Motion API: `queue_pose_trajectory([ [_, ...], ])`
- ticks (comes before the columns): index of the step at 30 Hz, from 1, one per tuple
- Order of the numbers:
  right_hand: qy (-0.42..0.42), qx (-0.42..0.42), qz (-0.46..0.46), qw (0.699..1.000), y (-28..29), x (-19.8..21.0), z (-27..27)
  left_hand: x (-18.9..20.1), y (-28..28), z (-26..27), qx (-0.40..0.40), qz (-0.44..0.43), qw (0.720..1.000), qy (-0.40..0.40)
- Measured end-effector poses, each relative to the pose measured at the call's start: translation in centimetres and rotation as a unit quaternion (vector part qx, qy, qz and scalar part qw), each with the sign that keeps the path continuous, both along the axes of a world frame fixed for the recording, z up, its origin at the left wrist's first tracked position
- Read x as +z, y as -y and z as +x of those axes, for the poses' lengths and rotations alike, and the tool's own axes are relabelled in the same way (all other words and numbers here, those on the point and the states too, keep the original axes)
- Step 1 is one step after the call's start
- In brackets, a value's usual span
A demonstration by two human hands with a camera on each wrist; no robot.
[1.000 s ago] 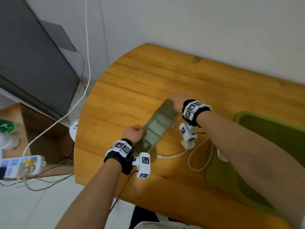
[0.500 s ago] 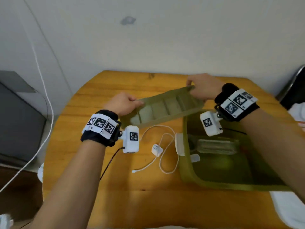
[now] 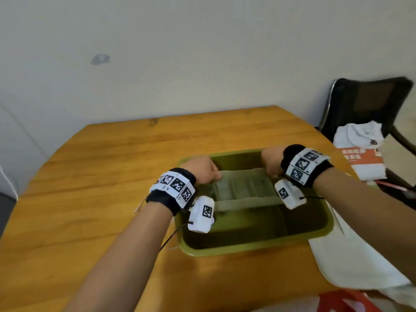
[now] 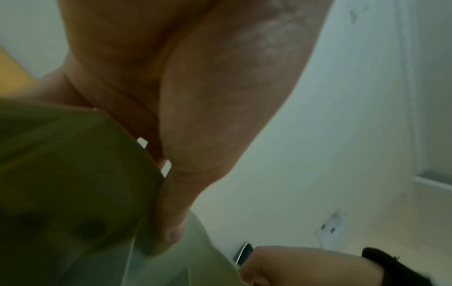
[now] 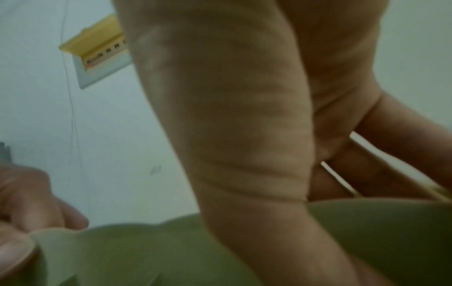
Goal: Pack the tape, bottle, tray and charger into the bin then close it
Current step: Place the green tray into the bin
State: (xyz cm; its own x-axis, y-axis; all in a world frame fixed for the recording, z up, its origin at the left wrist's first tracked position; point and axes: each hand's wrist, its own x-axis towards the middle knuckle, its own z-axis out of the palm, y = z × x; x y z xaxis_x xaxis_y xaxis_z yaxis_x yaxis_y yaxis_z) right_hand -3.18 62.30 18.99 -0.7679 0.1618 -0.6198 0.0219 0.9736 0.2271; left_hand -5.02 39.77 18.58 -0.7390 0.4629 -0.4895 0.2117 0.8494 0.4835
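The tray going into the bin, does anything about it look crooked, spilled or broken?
Nothing stands out. The tray sits roughly square to the green bin, over its opening, with the left hand and right hand each gripping an end. No spill or damage is visible, though the frame is blurred.

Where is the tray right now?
In the head view the tray is centre-right, held over the open green bin, left hand and right hand gripping its ends.

left hand point(image 3: 201, 169) gripping | right hand point(image 3: 271, 161) gripping | forearms extended
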Motion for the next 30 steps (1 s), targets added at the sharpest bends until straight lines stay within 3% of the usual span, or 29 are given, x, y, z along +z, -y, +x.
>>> queue_pose_trajectory([
  [8,0.08,0.115,-0.025,0.99,-1.1,-6.7,2.1,-6.7,-5.2,0.9,-0.02,-0.084,0.994,0.067],
  [13,0.109,0.178,-0.038,0.977,-1.3,-9.8,2.9,-10.2,-6.1,2.0,-0.085,-0.182,0.976,0.086],
  [22,0.177,0.25,-0.03,0.952,-0.4,-11.5,2.6,-12.1,-6.4,2.0,-0.128,-0.181,0.965,0.139],
  [26,0.164,0.238,-0.059,0.955,-0.7,-11.7,3.2,-12.8,-6.0,1.7,-0.14,-0.173,0.966,0.135],
  [30,0.182,0.188,-0.101,0.96,-0.7,-10.2,2.2,-12.0,-4.0,1.2,-0.102,-0.091,0.979,0.149],
])
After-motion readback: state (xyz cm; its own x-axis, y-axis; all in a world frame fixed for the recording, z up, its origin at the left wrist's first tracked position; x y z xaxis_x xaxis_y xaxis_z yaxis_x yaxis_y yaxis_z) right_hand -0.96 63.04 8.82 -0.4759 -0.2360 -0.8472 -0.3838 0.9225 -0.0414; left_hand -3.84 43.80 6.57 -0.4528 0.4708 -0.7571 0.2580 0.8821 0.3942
